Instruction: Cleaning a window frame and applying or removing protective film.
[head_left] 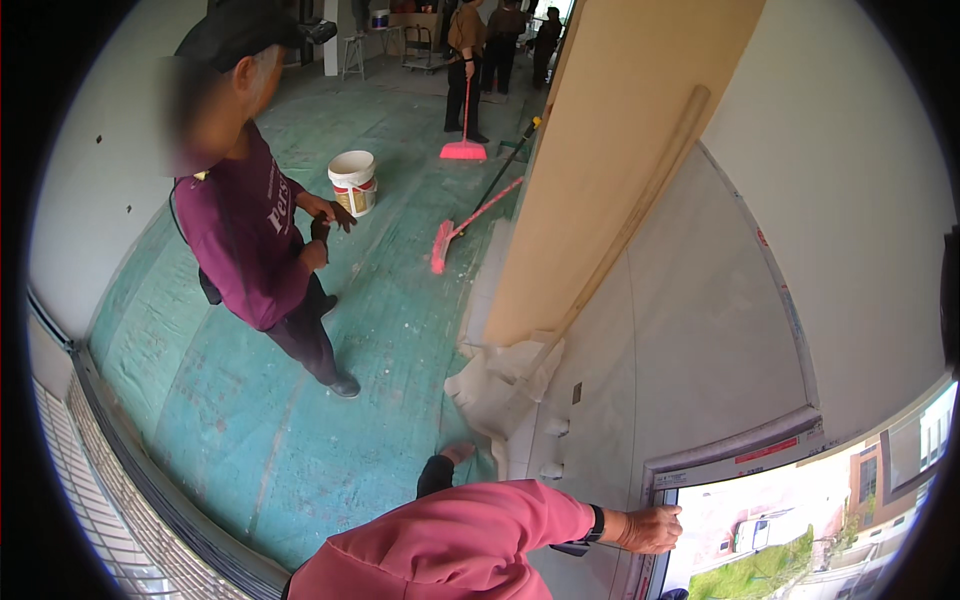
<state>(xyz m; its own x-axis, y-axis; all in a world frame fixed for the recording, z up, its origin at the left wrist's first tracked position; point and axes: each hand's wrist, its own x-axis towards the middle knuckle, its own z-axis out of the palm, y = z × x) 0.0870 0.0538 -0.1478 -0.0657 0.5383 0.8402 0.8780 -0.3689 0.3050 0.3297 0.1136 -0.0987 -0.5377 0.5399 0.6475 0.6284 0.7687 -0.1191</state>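
Observation:
My left hand (650, 530) reaches across to the right from a pink sleeve, with a dark watch on the wrist. Its fingers are curled on the upright edge of a window frame (657, 497) at the lower right. A wall with grey-white panels (700, 330) rises beyond the hand. Through the window show grass, a white vehicle and buildings outside. My right hand is out of the picture.
A person in a maroon top (245, 225) stands at left, handling dark gloves. Behind are a white bucket (352, 168) and a pink broom (440, 247). Long wooden boards (630, 230) lean by crumpled sheeting (505, 385). Green sheeting (330, 440) covers the floor. Several people stand farther back.

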